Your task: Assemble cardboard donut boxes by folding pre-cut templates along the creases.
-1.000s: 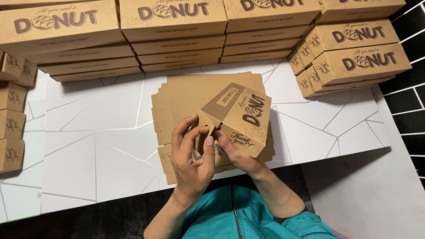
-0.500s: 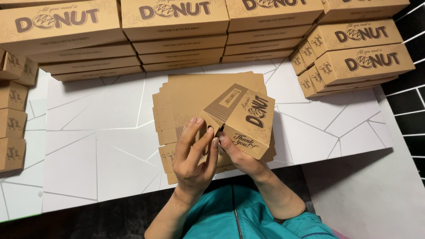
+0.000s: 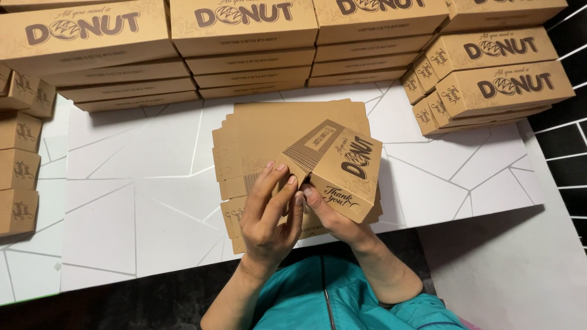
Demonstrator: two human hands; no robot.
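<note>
White tabletop [image 3: 122, 201] carries finished kraft boxes [image 3: 244, 36] along its far edge. Just above the flat blanks [image 3: 263, 131], both hands grip a half-formed carton [image 3: 342, 168]: left hand [image 3: 269, 214] pinches its near-left end flap, right hand [image 3: 333, 214] cups underneath. Tucking squarely along the crease should keep corners crisp.

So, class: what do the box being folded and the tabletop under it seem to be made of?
Box: brown kraft cardboard, matte; it shows sharp creases and dark print. Tabletop: a smooth white surface with thin grey lines, perhaps laminate or printed marble-look; the picture leaves this open.
</note>
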